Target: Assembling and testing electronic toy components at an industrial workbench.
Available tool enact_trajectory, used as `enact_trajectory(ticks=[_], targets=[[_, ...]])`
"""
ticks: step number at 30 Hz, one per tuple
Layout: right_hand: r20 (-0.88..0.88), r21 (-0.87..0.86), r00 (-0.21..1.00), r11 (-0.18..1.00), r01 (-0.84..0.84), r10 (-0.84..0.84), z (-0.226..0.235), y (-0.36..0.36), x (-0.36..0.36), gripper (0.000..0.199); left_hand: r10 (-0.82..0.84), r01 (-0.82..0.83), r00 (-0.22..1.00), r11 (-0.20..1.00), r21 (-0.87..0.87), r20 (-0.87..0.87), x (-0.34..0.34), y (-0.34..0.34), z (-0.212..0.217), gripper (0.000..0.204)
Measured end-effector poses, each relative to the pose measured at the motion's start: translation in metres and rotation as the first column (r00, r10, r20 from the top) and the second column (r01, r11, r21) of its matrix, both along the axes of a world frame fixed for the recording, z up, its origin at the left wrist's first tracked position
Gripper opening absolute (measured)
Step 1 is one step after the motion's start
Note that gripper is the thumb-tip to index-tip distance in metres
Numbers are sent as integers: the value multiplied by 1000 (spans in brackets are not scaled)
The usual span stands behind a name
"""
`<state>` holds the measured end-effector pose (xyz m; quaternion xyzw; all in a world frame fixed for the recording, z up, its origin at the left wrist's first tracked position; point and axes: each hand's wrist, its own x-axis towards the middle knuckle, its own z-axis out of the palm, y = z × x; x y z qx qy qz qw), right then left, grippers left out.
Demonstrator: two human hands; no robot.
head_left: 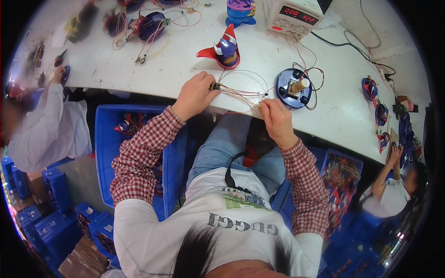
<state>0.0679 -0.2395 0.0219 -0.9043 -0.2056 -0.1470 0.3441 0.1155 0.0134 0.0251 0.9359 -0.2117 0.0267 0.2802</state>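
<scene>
While stretched taut over the near edge of the white table (pixel 185 69), thin pink-and-white wire bundle (pixel 238 92) pinched between left hand (pixel 194 95) and right hand (pixel 276 118), both grips clamped, probably for untangling.

One bench power supply (pixel 296 17) stands at twelve o'clock. Two red-and-purple toy figures sit on the white table (pixel 185 69): one (pixel 223 50) near centre, one (pixel 241 11) above it. One round blue base (pixel 293 88) lies at one o'clock. Two co-workers sit at nine (pixel 46 125) and four o'clock (pixel 394 190).
</scene>
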Motion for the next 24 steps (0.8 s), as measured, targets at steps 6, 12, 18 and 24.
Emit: enact_trajectory(ticks=[6, 12, 18, 24], targets=[[-70, 80, 997, 996, 31, -25, -5, -6, 0, 9, -32, 29, 997, 998, -47, -64, 7, -3, 1, 17], [-59, 111, 998, 993, 44, -38, -12, -4, -1, 8, -8, 3, 999, 990, -141, -35, 9, -6, -4, 15], [-42, 113, 998, 992, 49, -44, -15, -2, -1, 9, 16, -24, 998, 991, -134, -62, 7, -6, -5, 15], [11, 140, 998, 988, 61, -63, -18, 0, -3, 9, 31, -39, 998, 988, -151, -54, 6, -7, -8, 15]])
